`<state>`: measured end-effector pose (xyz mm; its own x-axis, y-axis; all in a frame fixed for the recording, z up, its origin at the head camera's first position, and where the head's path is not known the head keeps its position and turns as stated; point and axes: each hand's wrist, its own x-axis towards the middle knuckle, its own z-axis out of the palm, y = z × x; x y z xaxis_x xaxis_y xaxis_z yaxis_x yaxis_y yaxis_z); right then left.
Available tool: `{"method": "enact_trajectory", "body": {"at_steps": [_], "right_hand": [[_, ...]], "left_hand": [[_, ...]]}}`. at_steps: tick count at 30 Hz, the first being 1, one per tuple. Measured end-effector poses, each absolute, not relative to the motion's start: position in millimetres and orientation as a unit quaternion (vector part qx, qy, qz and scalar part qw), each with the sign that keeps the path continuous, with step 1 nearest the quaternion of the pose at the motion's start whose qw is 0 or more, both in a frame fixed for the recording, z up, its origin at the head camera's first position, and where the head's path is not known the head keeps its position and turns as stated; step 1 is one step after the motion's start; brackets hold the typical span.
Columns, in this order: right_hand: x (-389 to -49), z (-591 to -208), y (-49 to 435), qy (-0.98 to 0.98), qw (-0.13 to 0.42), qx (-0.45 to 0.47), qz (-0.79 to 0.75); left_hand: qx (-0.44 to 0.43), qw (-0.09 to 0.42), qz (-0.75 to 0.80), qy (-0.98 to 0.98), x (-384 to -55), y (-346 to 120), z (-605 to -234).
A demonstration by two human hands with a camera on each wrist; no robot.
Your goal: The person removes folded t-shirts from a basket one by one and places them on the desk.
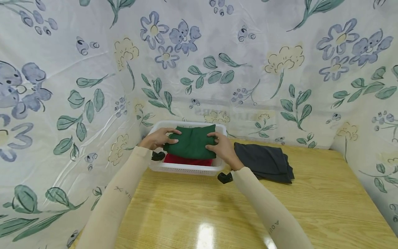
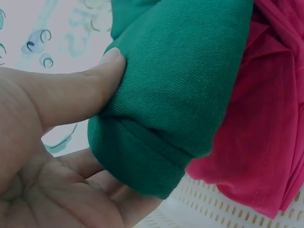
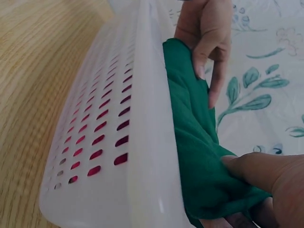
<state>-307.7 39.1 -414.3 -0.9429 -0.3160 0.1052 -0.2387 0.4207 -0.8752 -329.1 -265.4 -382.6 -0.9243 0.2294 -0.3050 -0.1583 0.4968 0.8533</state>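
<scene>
A folded green cloth (image 1: 191, 141) is held over a white plastic basket (image 1: 186, 168) by both hands. My left hand (image 1: 159, 138) grips its left end; in the left wrist view the thumb lies on top and the fingers go beneath the green cloth (image 2: 175, 80). At the right end my right hand (image 1: 224, 148) pinches the cloth between thumb and fingers, which are partly hidden under it in the right wrist view. Below lies a red cloth (image 1: 186, 160) inside the basket, its folds (image 2: 256, 133) showing beside the green one.
A folded dark grey cloth (image 1: 264, 162) lies on the wooden table (image 1: 186, 207) to the right of the basket. A floral-patterned sheet (image 1: 202, 93) hangs behind the table and along both sides.
</scene>
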Motion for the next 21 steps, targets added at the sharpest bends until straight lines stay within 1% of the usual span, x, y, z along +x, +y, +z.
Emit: {"method": "enact_trajectory", "body": {"at_steps": [10, 21], "right_hand": [[-307, -410, 52, 0.838, 0.035, -0.153, -0.523], [-305, -407, 64, 0.840, 0.018, -0.165, -0.517]], "left_hand": [[0.039, 0.186, 0.518, 0.834, -327, -259, -377], [0.064, 0.167, 0.510, 0.842, -321, -251, -372]]}}
